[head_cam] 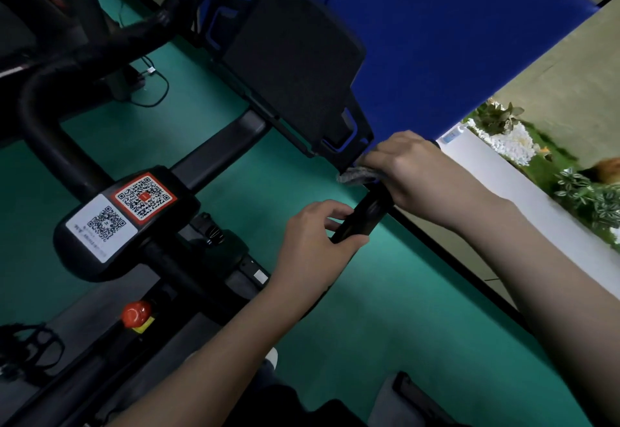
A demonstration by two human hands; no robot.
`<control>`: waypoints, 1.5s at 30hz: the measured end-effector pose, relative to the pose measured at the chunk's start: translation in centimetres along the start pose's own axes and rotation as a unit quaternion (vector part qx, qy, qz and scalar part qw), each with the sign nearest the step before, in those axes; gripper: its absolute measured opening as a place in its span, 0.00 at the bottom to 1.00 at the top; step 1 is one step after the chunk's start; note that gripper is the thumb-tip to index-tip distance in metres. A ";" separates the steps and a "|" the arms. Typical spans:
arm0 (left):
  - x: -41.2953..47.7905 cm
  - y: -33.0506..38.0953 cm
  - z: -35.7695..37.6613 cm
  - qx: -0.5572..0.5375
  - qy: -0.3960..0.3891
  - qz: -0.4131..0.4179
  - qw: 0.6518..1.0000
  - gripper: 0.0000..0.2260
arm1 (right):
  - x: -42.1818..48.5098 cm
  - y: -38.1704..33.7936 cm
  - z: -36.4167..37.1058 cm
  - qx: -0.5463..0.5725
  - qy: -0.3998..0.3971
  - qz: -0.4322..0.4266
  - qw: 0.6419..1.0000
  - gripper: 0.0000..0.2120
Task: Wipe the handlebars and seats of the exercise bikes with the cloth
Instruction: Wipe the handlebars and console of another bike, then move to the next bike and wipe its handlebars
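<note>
While the left hand (313, 242) wraps around the lower part of a black handlebar grip (360, 217), fingers and thumb closed on it, the right hand (407, 171) is clamped over the upper end of the same bar with a grey cloth (357, 175) bunched under its palm. A fold of the cloth sticks out to the left of the right hand, lying against the bar just below the corner of the black console screen (292, 60). The two hands sit near each other on the grip, with a short stretch of bare bar showing between them.

To the left, the bike's centre pad (124, 225) carries two QR code stickers, one white and one red-bordered. Below it a red knob (136, 313) stands on the frame. The other handlebar arm (43, 107) curves up and away at the upper left, dark and partly blurred. A pedal (32, 346) shows at the lower left edge.

Green floor (369, 319) lies beneath the bike, a blue panel (436, 40) rises behind the screen, and leafy plants (590, 191) line a white ledge at the right.
</note>
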State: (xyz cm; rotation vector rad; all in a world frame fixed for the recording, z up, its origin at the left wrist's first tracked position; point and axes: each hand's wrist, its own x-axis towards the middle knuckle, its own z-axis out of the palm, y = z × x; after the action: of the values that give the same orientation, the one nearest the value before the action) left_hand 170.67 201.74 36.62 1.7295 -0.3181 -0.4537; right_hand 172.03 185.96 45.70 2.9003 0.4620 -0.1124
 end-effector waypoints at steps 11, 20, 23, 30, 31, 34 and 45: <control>-0.5 -0.3 -2.9 0.050 -0.043 0.000 0.998 0.13 | -1.5 -3.6 1.2 0.184 0.003 0.023 0.983 0.11; -1.1 -0.5 -4.0 0.109 -0.066 0.043 0.991 0.12 | -5.2 -5.8 0.8 0.398 0.216 0.205 0.868 0.12; -1.1 -0.1 -4.0 0.143 -0.079 0.090 0.982 0.13 | -7.3 -7.0 1.6 0.472 0.320 0.298 0.765 0.15; -0.7 0.9 -4.0 0.251 -0.088 0.214 0.940 0.16 | -13.1 -11.8 5.9 0.582 0.458 0.506 0.442 0.09; -0.6 1.3 -3.8 0.265 -0.089 0.232 0.932 0.16 | -13.8 -12.3 6.5 0.598 0.461 0.525 0.393 0.08; -0.9 2.5 -2.7 0.310 -0.094 0.280 0.904 0.16 | -15.6 -13.2 7.6 0.617 0.464 0.555 0.309 0.07; -4.7 3.2 8.3 0.420 -0.152 0.355 0.822 0.17 | -24.0 -11.2 10.7 0.565 0.458 0.564 0.391 0.09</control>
State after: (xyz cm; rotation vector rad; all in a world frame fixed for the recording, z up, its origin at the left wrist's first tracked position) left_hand 162.79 195.99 38.98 2.1799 -1.5213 0.0013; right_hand 145.27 186.90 35.74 2.8796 -2.4606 2.1262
